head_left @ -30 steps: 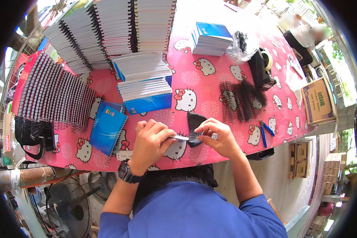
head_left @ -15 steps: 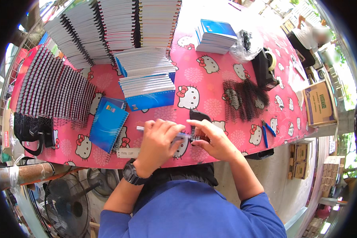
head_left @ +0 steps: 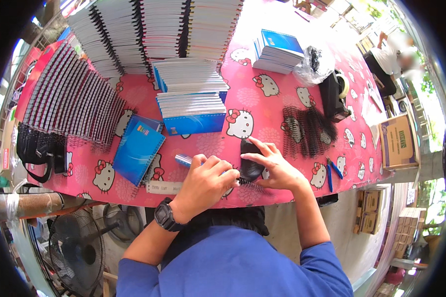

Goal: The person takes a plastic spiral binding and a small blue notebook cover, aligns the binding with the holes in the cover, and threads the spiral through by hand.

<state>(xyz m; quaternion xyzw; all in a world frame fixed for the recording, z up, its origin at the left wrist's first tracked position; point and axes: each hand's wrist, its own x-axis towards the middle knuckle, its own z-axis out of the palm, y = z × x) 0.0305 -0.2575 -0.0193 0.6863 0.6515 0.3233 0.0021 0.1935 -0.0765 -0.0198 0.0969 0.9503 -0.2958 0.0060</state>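
Note:
My left hand (head_left: pixel 210 179), closed, grips a thin blue-and-white item (head_left: pixel 183 159) that looks like a notebook seen edge-on; most of it is hidden under the fingers. Beside those fingertips a black spiral coil (head_left: pixel 256 187) stretches to the right, close to the table's front edge. My right hand (head_left: pixel 278 169) has its fingers spread over a dark rounded object (head_left: pixel 251 167), the fingertips on or just above it. What kind of object that is I cannot tell. To the left lie blue spiral notebooks (head_left: pixel 139 148), and beyond my hands stands a stack of blue-covered notebooks (head_left: pixel 193 106).
Tall rows of bound books (head_left: pixel 163 34) fill the back left. On the right are loose black coils (head_left: pixel 309 128), blue-handled pliers (head_left: pixel 334 173) and a tape dispenser (head_left: pixel 334 94). A white ruler-like strip (head_left: pixel 164 187) lies near the front edge. Another person (head_left: pixel 384 62) is far right.
My right hand has drawn away from my left and opened out over the dark object. The black coil now shows between the hands. The held item's left end tilts upward more.

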